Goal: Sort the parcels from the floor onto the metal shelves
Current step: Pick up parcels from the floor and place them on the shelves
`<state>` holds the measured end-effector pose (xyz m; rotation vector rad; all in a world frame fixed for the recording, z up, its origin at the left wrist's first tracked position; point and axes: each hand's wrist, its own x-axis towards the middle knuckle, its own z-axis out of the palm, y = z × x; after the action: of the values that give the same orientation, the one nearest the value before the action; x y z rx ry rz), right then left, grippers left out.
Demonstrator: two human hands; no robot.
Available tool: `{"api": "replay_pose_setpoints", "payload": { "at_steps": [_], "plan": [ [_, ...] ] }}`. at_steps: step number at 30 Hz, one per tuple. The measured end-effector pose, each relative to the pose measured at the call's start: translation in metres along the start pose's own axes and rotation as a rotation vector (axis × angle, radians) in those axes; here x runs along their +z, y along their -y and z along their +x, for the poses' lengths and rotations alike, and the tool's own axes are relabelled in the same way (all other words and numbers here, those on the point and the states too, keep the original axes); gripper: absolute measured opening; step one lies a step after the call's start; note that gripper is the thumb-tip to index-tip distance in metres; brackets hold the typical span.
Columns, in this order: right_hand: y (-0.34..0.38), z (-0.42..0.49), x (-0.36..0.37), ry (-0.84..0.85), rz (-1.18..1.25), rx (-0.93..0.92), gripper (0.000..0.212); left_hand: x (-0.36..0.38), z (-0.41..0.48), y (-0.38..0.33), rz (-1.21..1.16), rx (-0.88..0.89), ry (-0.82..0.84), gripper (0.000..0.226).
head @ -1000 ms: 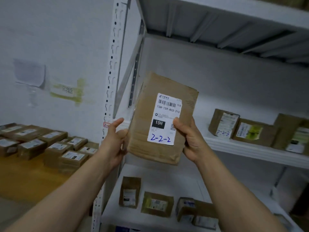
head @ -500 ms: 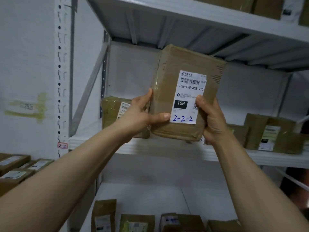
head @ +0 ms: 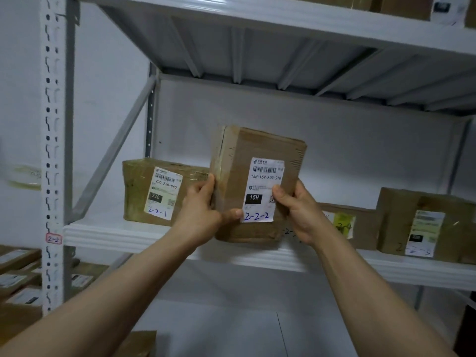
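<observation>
I hold a brown cardboard parcel (head: 257,150) upright, its white label marked 2-2-2 facing me. My left hand (head: 198,215) grips its left edge, thumb on the front. My right hand (head: 298,210) grips its right side, thumb pressed on the label. The parcel's bottom edge is at the white metal shelf (head: 116,234), just right of a parcel marked 2-2-1 (head: 144,191). Whether it rests on the shelf I cannot tell.
Two more labelled parcels (head: 422,225) stand on the same shelf to the right. The shelf post (head: 52,150) carries a 2-2 tag. Another shelf hangs above (head: 283,11), one lies below. Several parcels (head: 18,276) lie on the floor at lower left.
The parcel has moved forward and down from in front of me to the shelf marked 2-2, beside the 2-2-1 parcel. Both hands keep their hold.
</observation>
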<state>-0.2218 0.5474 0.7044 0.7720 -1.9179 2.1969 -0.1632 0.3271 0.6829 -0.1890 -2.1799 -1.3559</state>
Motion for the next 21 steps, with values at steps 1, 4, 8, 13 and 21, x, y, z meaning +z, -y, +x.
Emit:
{"api": "replay_pose_setpoints", "payload": {
  "at_steps": [1, 4, 8, 13, 21],
  "plan": [
    [-0.004, 0.001, -0.004, 0.002, -0.008, 0.012, 0.058, 0.005, 0.001, 0.003, 0.014, -0.013, 0.004, 0.119],
    [-0.015, 0.002, -0.013, -0.017, -0.093, 0.023, 0.051, 0.014, 0.007, 0.013, 0.003, -0.022, 0.037, 0.105],
    [-0.025, 0.002, -0.013, -0.063, -0.399, 0.010, 0.054, 0.019, 0.013, 0.026, -0.005, 0.011, 0.118, 0.070],
    [-0.022, 0.010, -0.008, -0.197, -0.629, -0.091, 0.070, 0.021, 0.023, 0.031, 0.372, 0.100, -0.012, 0.056],
    [-0.011, 0.016, -0.005, -0.310, -1.133, -0.310, 0.132, 0.013, 0.042, 0.030, 0.748, 0.314, -0.232, 0.135]
  ]
}}
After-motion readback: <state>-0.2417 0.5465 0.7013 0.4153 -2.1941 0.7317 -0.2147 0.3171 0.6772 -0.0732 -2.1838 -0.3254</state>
